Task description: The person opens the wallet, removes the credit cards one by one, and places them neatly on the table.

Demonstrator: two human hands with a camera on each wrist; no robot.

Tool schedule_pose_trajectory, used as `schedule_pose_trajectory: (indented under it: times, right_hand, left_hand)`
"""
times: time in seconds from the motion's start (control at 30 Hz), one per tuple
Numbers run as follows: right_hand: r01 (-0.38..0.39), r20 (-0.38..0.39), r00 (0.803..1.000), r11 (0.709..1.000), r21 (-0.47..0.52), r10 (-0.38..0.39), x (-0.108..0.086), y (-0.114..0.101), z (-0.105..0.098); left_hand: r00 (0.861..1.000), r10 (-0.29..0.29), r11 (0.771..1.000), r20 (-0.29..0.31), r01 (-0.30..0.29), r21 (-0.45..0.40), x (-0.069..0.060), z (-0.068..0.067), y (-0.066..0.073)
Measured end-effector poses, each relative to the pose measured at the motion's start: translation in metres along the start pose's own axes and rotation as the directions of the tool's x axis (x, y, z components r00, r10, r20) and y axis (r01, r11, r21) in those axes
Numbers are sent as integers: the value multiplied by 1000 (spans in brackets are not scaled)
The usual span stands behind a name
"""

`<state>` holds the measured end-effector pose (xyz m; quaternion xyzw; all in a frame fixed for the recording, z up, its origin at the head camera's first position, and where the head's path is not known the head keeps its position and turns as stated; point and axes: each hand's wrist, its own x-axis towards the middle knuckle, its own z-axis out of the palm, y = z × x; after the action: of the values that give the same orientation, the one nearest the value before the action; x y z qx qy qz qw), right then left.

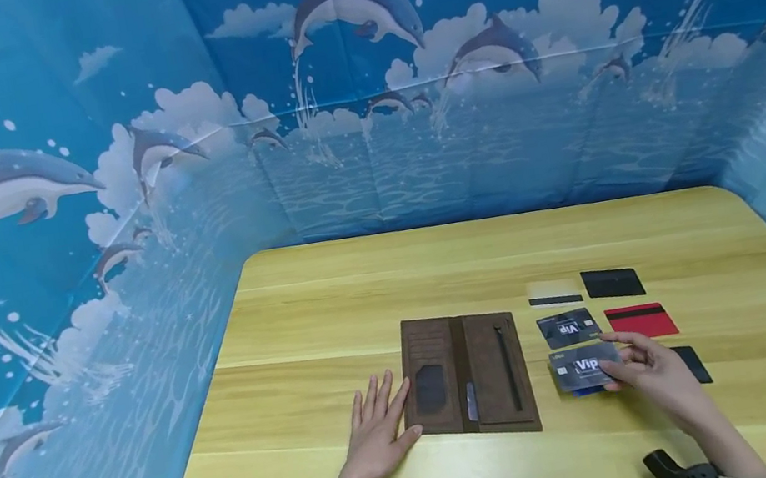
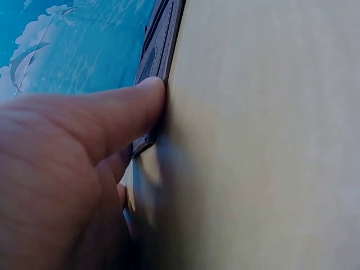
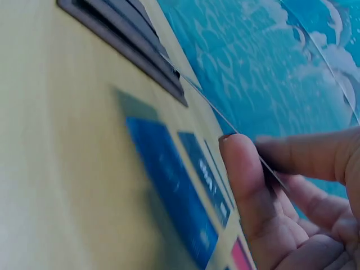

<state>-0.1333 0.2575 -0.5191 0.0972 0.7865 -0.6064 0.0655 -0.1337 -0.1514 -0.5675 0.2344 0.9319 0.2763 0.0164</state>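
A brown long wallet lies unfolded on the table, with a zip on its right half and card slots on its left. Near its middle fold, the end of a pale card shows. My left hand lies with fingers extended at the wallet's left edge, and its thumb touches the lower edge. Between thumb and fingers, my right hand pinches a grey Vip card, seen edge-on in the right wrist view. The held card is raised above a blue card, which it mostly hides in the head view.
Right of the wallet lie a dark Vip card, a beige striped card, a black card and a red card. My right hand partly covers another dark card. A dolphin-print curtain stands behind the wooden table.
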Motion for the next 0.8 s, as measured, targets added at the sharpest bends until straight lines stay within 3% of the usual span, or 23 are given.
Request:
schedule_pose_trajectory:
  times: [0.23,0.53,0.67,0.8]
  right_hand:
    - [-78,39,996,996,-47,80,-19,14,-12]
    - [-197,41,977,959,-205,209,-29,27,-17]
    - [-205,45,974,949,-240,222,-31,31,-18]
    - [-200,23,976,939,-279,215,-32,34,-19]
  left_hand:
    - [999,-40,999,20,39,3,0,2,-3]
    - [999,34,999,-30,-34,-3,0,4,-7]
    - [999,22,999,-29,-21,25,0,6,-9]
    - [999,34,999,-34,-34,1,0,5,-7]
